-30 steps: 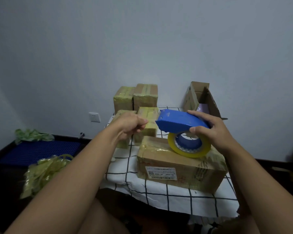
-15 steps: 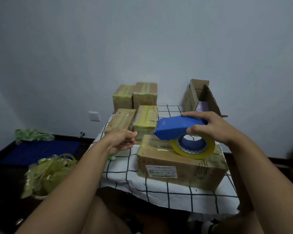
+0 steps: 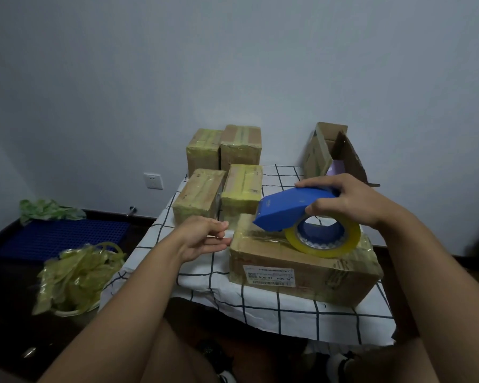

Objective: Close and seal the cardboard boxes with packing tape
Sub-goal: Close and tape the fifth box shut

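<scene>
Two hands in frame: one free, one on the tool.
Left hand (image 3: 202, 239): centre of frame, just beside the left end of the near box; fingers loosely curled toward that end and holding nothing; whether the fingertips touch the cardboard cannot be told.
Near box (image 3: 302, 269): lower centre-right on the checked cloth (image 3: 260, 313); flaps down, glossy tape over its top, white label on the front face.
Long axis: runs left to right across the frame, slightly receding toward the right.
Tape dispenser (image 3: 291, 210): blue, above the box top, nose tilted down toward the box's left end; yellow tape roll (image 3: 324, 241) appears to rest on the top.
Right hand (image 3: 349, 200): right of centre, clamped over the dispenser's rear, thumb below.
Key relation: nose sits near the left end, so the strip would probably run rightward along the long axis.
Nearer hand: left, to steady that end.
Sealed boxes (image 3: 224, 178): four, upper centre.
Open box (image 3: 332, 153): upper right, flaps up, not yet sealed.
</scene>
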